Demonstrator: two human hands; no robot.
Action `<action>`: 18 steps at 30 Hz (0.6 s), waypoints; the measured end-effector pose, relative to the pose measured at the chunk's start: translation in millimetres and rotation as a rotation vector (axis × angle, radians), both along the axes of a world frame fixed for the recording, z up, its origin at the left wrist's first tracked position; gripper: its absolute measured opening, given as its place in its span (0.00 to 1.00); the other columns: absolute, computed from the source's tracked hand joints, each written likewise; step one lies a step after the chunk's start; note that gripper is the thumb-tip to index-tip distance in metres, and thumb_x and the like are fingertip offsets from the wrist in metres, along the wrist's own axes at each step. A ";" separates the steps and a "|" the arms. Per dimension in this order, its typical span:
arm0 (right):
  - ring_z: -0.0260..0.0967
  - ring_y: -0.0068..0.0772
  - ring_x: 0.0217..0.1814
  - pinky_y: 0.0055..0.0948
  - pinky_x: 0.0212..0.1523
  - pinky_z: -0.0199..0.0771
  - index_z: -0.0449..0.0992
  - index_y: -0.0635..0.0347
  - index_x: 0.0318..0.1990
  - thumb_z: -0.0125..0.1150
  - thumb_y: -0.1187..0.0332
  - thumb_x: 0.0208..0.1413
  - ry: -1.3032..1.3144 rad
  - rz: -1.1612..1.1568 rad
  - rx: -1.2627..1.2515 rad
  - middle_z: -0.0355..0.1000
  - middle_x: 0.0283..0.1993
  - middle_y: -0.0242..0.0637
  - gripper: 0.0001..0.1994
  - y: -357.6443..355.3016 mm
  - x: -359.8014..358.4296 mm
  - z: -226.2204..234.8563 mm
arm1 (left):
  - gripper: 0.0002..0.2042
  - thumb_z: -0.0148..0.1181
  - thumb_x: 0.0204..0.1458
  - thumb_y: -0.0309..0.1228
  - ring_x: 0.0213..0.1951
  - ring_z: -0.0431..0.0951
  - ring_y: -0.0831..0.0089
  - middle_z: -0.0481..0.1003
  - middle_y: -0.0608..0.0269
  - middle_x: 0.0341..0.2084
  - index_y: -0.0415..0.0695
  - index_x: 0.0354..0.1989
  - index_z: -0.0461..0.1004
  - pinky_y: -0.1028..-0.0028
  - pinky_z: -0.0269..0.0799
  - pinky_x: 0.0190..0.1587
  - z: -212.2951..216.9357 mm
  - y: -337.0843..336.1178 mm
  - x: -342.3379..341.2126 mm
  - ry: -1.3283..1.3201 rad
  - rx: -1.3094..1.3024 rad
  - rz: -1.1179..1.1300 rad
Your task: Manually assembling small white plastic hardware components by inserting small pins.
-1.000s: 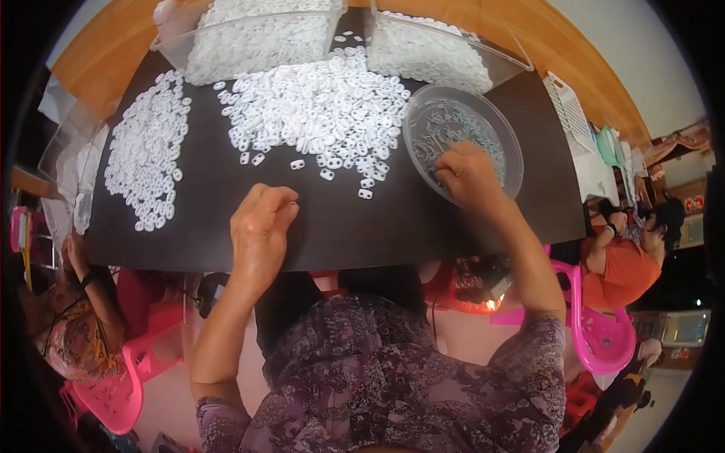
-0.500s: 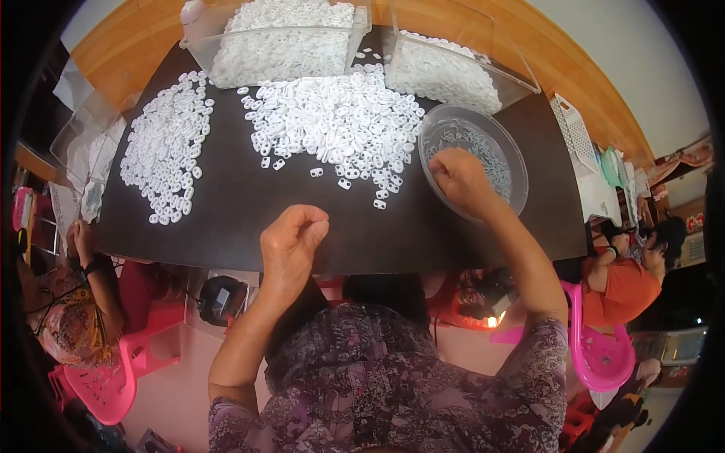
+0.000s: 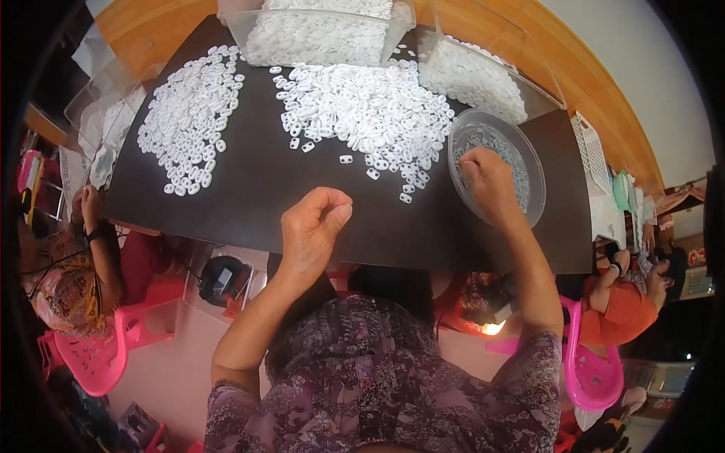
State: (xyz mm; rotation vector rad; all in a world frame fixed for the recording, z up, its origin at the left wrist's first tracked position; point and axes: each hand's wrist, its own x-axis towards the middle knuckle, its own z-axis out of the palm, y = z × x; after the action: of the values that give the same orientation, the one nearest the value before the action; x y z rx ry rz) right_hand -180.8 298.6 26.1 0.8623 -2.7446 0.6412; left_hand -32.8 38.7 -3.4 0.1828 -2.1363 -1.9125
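Observation:
My left hand (image 3: pixel 313 234) is raised over the near edge of the dark table, thumb and fingers pinched together; anything between them is too small to make out. At the right, my right hand (image 3: pixel 495 189) is closed over the near left part of a round clear plastic bowl (image 3: pixel 537 205). Grey screws or similar small metal pieces (image 3: pixel 483 141) cover the bowl's bottom. What the right fingertips hold is hidden. Ahead of my hands lies a loose pile of small white two-holed plastic pieces (image 3: pixel 362 109), a few of them strayed toward me.
Another spread of white pieces (image 3: pixel 189 113) lies on the table's left. Two clear bins, one at the back (image 3: pixel 242 34) and one at the back right (image 3: pixel 544 98), hold more. People sit at both sides, near a pink chair (image 3: pixel 98 362) and a magenta one (image 3: pixel 578 355).
The whole view has shifted, so the table's contents appear farther right and a little higher. My hands keep nearly the same pose: left pinched, right over the bowl.

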 end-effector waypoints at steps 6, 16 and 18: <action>0.68 0.26 0.32 0.24 0.36 0.68 0.73 0.64 0.36 0.58 0.76 0.49 -0.070 0.075 -0.327 0.70 0.29 0.35 0.06 -58.2 30.9 14.9 | 0.07 0.58 0.53 0.28 0.26 0.65 0.86 0.69 0.73 0.24 0.36 0.33 0.72 0.85 0.62 0.29 -7.4 -1.9 -4.6 0.032 0.034 0.002; 0.68 0.28 0.33 0.24 0.35 0.69 0.74 0.61 0.38 0.59 0.82 0.42 -0.097 0.221 -0.253 0.70 0.33 0.36 0.12 -83.9 28.8 -12.3 | 0.05 0.60 0.51 0.25 0.28 0.68 0.83 0.71 0.69 0.24 0.36 0.33 0.73 0.82 0.66 0.32 -5.4 -10.3 -2.4 0.083 -0.193 0.064; 0.68 0.30 0.33 0.25 0.35 0.68 0.74 0.60 0.37 0.60 0.82 0.42 -0.036 0.210 -0.222 0.70 0.32 0.36 0.12 -79.8 29.2 -9.0 | 0.05 0.60 0.50 0.24 0.28 0.69 0.83 0.72 0.69 0.25 0.36 0.33 0.73 0.82 0.66 0.33 -4.6 -10.4 -3.5 0.074 -0.194 0.064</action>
State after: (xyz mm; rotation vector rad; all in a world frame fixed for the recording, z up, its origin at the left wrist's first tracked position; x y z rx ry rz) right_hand -151.7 218.8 17.2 1.1018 -2.5681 0.9873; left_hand -36.3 28.3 -8.0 0.1378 -2.2219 -1.6392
